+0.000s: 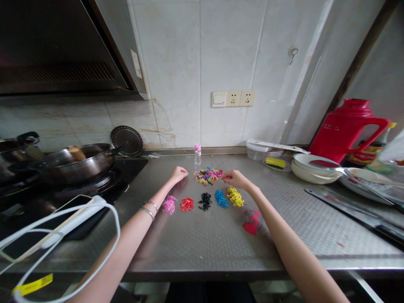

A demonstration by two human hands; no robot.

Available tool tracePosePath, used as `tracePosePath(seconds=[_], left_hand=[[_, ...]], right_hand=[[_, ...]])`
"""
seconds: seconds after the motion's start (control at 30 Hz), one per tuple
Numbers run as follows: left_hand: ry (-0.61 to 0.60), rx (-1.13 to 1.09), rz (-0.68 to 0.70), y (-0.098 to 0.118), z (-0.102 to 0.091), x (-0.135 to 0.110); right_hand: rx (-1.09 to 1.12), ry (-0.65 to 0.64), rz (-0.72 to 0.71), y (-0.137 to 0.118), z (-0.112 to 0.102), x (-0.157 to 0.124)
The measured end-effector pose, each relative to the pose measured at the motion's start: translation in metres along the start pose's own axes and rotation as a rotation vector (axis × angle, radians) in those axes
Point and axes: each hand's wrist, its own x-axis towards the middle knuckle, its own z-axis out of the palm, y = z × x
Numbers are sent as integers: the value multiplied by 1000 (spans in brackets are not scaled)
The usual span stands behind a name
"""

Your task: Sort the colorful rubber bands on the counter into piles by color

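Observation:
A heap of mixed-colour small strips or loops (208, 175), possibly elastic bands, lies on the metal counter. My right hand (236, 179) is at its right edge, fingertips pinched together; what they hold, if anything, is too small to see. To the heap's left my left hand (179, 173) is closed just above the counter, its fingers curled and anything inside hidden. In front run sorted piles of like pieces: pink (169, 204), red (187, 204), black (205, 201), blue (221, 199) and yellow (235, 197).
Behind the heap stands a pink-capped clear bottle (197, 155). A clear bag with red shapes (251, 223) lies by my right forearm. On the right are a knife (353, 214), bowls (312, 173) and a red thermos (345, 130); on the left, a pan (75, 168) and white cable (118, 229).

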Motion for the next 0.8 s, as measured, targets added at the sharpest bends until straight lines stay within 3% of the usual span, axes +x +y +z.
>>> tracePosePath(seconds=[0.17,0.33,0.8], left_hand=[[1,127,80,14,21,3],[18,195,15,27,31,-1],[56,177,33,37,33,-5]], right_hand=[[-52,17,31,0,0,-1],[-83,15,23,1,4,-2],[-94,25,94,13,3,0]])
